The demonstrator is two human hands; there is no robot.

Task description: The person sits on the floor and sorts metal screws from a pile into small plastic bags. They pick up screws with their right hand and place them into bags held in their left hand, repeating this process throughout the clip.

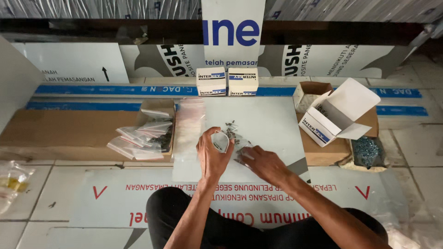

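Far left, near edge: a crumpled clear bag (11,182) lies on the floor tiles, well apart from the work. Next right, a flat cardboard sheet (60,133) carries a shallow tray of filled zip bags (140,138), kept to one side. Beside it, a stack of empty clear bags (189,124) lies on the grey panel (272,124) that serves as the surface. Left hand (212,154) is curled, pinching a small clear bag (220,140) upright with its mouth open, seemingly so parts drop in. Loose small screws (232,129) sit in a pile just beyond, touching range of both hands. Right hand (263,163) lies low on the panel, fingers drawn together over a few screws; whether it grips any, cannot tell. Far centre: two closed white boxes (227,81) side by side. Right: an open white box (334,117) on cardboard, flap up for access, with a bag of blue-grey screws (368,151) just near of it.
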